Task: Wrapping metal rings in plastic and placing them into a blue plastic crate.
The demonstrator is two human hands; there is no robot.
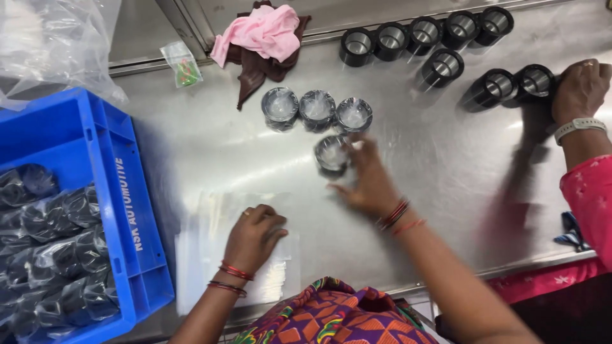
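Right hand (368, 185): fingers spread, blurred; fingertips at a plastic-wrapped black ring (331, 153), touching it or just beside it; no closed grip visible.
Left hand (254, 237): fingers curled under, knuckles pressing down on a stack of clear plastic bags (210, 255), near side of the wrapped ring.
Wrapped ring: flat on the bench (433, 172), just below a row of three wrapped rings (317, 109).
Unwrapped black rings (426, 32): far right of the wrapped ring, in a loose row.
Co-worker's hand (580, 89): at the right edge, resting against two unwrapped rings.
Blue crate (127, 210): left of the bags, holding bagged dark parts.
Pink cloth (264, 32): beyond the row.
Surface: brushed steel.
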